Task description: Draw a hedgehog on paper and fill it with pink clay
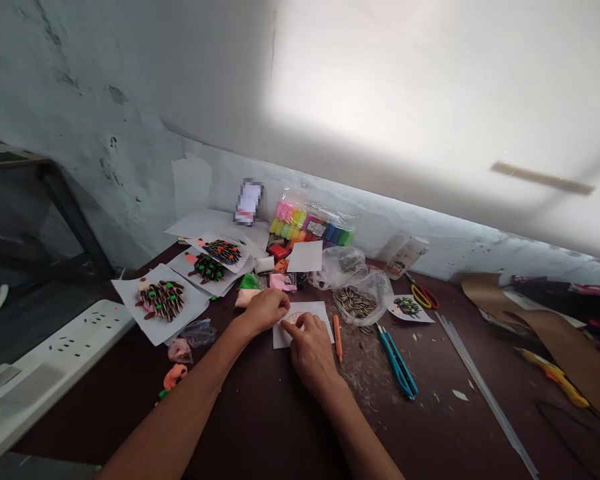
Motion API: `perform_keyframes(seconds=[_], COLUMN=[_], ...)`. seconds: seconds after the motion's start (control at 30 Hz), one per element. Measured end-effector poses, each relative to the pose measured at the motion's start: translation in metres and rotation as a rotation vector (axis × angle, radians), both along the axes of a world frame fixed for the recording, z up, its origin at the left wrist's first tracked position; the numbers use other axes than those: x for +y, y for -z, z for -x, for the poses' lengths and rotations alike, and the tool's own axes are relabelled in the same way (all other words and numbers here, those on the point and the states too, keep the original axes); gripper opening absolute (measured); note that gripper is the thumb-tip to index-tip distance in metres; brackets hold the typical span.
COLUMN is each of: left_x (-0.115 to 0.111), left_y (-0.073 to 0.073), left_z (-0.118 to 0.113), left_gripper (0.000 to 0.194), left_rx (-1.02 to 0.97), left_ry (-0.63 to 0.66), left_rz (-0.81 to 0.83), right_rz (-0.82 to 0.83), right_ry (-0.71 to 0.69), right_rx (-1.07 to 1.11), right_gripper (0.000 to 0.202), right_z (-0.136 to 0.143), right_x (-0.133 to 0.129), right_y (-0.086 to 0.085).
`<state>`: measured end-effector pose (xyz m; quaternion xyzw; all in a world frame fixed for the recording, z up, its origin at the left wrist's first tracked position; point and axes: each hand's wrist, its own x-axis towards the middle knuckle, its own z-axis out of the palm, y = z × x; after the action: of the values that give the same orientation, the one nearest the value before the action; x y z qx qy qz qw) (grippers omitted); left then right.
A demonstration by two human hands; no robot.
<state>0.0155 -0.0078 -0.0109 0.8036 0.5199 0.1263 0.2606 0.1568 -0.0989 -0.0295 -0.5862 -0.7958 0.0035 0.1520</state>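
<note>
A small white card (321,310) with a reddish round drawing lies flat on the dark table. At its upper left edge is my left hand (267,309), its fingers curled together; what they hold, if anything, is too small to name. My right hand (310,347) rests over the card's lower part with bent, closed fingers, the index fingertip near the drawing. Anything between those fingertips is hidden. An orange marker (337,339) lies just right of the card. Beyond the left hand sit lumps of pale peach (247,298) and pink clay (281,282).
Seed-covered hedgehog cards (164,300) lie left, near a power strip (65,353). A bag of striped seeds (357,303), teal tool (398,363), scissors (424,297) and clear sticks (485,393) lie right. Behind are packed colored clay (313,227) and a phone (249,201).
</note>
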Motion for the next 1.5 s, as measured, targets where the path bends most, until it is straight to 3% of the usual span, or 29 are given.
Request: perform_keyframes(seconds=[0.37, 0.77, 1.13, 1.5], left_x=[0.000, 0.004, 0.003, 0.004], left_y=[0.002, 0.008, 0.007, 0.009], left_z=[0.000, 0.000, 0.001, 0.001], left_gripper=[0.025, 0.023, 0.025, 0.024], left_rx=[0.009, -0.026, -0.007, -0.017], left_ry=[0.004, 0.004, 0.016, 0.009], left_rz=[-0.024, -0.021, -0.014, -0.015], right_rz=[-0.002, 0.040, -0.004, 0.023], right_ry=[0.053, 0.053, -0.017, 0.064], right_rx=[-0.154, -0.034, -0.127, -0.117], right_gripper=[0.025, 0.044, 0.026, 0.027], right_z=[0.007, 0.001, 0.001, -0.001], right_x=[0.001, -0.002, -0.004, -0.004], right_y=[-0.003, -0.003, -0.005, -0.004])
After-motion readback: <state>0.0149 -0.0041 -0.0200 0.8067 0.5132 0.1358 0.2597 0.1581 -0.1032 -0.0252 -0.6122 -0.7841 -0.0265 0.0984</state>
